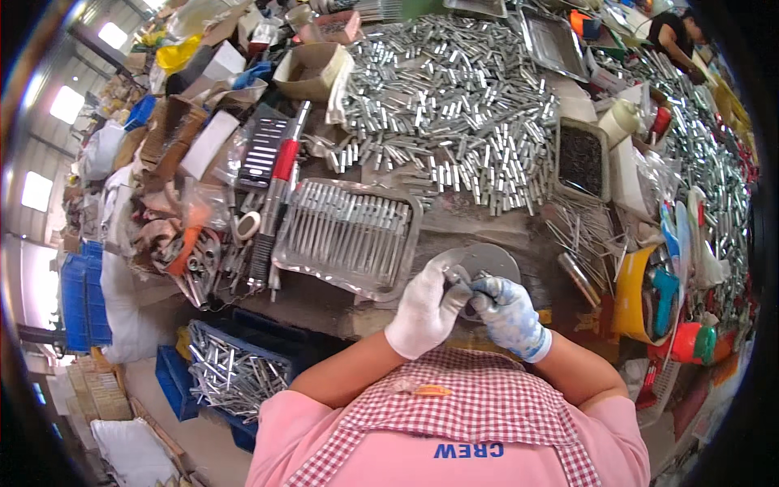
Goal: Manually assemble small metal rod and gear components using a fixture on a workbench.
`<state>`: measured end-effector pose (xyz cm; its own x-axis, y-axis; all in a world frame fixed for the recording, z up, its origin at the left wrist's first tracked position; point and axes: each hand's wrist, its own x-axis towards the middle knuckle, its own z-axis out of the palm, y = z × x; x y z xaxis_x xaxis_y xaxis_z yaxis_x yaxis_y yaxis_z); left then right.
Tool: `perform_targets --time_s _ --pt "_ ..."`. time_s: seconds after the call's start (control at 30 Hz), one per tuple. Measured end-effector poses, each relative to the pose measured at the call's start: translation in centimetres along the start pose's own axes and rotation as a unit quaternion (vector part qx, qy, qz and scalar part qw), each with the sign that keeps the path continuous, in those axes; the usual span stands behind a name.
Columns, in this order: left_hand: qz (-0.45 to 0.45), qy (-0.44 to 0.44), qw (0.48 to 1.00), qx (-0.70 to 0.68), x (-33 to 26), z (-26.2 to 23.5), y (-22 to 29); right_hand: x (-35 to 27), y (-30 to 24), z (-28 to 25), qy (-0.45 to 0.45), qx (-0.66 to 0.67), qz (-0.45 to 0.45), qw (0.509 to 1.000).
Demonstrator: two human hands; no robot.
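My left hand [423, 312], in a white glove, is closed in a pinch at the bench's front edge. Between its fingertips sits a small grey metal piece [457, 274], partly covered. Beside it my right hand [513, 316], in a blue-stained white glove, has thumb and fingers pressed together close to the same piece. What the right fingertips grip is too small to make out. Just beyond and below both hands lies a round grey disc [501, 258]. Left of my hands, a clear plastic tray [331, 282] holds a row of slim metal rods [349, 231].
A wide heap of short metal tubes [446, 105] covers the far bench. To the right are a tray of dark small parts [582, 158], loose thin rods [574, 231] and a yellow bin [631, 294]. Metal pieces fill a blue crate [174, 381] at lower left. Another person [675, 36] is far right.
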<state>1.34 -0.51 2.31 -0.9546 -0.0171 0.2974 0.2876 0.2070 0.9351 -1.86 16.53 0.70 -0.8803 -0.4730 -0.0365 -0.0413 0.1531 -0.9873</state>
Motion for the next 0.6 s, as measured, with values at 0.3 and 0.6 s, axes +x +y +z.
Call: perform_targets --time_s 0.3,0.6 --pt "-0.074 -0.035 0.994 0.07 0.5 -1.8 0.9 1.1 -0.8 0.5 -0.059 -0.017 0.071 0.996" --pt "-0.126 0.045 0.837 0.531 6.5 -14.8 -3.3 4.0 -2.1 -10.1 0.188 -0.436 -0.049 0.879"
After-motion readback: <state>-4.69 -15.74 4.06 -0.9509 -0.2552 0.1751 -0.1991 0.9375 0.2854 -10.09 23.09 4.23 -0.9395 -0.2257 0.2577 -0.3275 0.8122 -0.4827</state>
